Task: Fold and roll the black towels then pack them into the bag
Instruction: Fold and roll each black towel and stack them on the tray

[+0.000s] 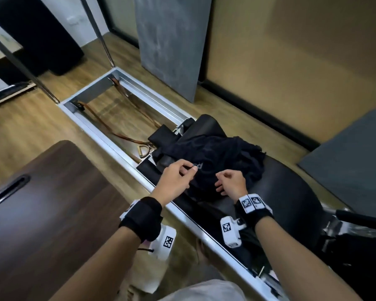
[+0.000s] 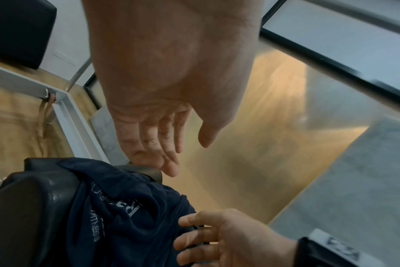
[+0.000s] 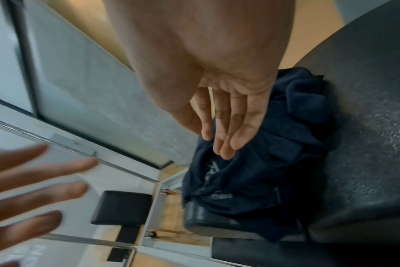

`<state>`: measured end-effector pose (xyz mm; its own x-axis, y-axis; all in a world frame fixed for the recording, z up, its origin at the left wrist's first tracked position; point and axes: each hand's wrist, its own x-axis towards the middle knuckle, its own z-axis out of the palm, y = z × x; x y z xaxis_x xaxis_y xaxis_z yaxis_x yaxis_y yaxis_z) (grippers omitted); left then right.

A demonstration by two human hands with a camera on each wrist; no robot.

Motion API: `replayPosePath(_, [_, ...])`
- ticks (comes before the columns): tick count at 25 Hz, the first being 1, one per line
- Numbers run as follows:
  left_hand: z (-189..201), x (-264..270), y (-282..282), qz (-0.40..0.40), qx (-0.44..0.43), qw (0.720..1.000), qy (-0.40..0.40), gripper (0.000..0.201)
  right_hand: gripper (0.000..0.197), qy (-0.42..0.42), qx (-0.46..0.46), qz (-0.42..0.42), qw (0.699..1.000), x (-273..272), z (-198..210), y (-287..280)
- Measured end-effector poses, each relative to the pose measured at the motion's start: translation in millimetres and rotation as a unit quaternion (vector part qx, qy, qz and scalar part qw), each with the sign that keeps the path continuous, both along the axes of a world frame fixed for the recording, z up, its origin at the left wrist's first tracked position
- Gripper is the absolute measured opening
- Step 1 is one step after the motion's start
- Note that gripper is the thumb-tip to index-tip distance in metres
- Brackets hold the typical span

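Left hand point(image 1: 175, 177) and right hand point(image 1: 231, 183) open, empty, hovering just over crumpled black towel point(image 1: 221, 157); risks grabbing bunched layers, folding crooked.

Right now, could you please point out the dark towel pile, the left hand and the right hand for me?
dark towel pile point(image 1: 221, 153): head view, on the crumpled middle of the heap.
left hand point(image 1: 175, 178): head view, on the back of the hand.
right hand point(image 1: 233, 183): head view, on the back of the hand.
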<state>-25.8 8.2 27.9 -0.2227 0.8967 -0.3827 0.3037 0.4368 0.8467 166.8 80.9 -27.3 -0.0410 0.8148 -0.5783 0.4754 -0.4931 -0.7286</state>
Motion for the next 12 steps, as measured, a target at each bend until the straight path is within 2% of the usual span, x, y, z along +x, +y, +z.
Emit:
replayPosePath(2, [-8.1, 8.1, 17.9, 0.019, -0.013, 1.000, 0.009, 0.017, 0.016, -0.034, -0.018, 0.012, 0.999, 1.2, -21.5, 34.2])
replayPosePath(6, [-25.0, 10.5, 31.4, 0.055, -0.026, 0.998, 0.011, 0.014, 0.040, -0.066, -0.038, 0.093, 0.993, -20.9, -49.2, 78.6])
replayPosePath(7, [-29.3, 10.2, 31.8, 0.067, -0.030, 0.997, 0.011, 0.012, 0.041, -0.085, -0.030, 0.122, 0.988, -25.7, -55.3, 85.3])
replayPosePath(10, [-38.7, 4.0, 26.9, 0.090, -0.036, 0.995, 0.021, 0.010, 0.024, -0.138, 0.035, 0.169, 0.975, -31.8, -67.3, 95.8])
replayPosePath(12, [-40.6, -1.7, 21.5, 0.093, -0.041, 0.994, 0.030, 0.012, 0.021, -0.092, 0.088, 0.158, 0.979, -29.9, -66.4, 101.0])
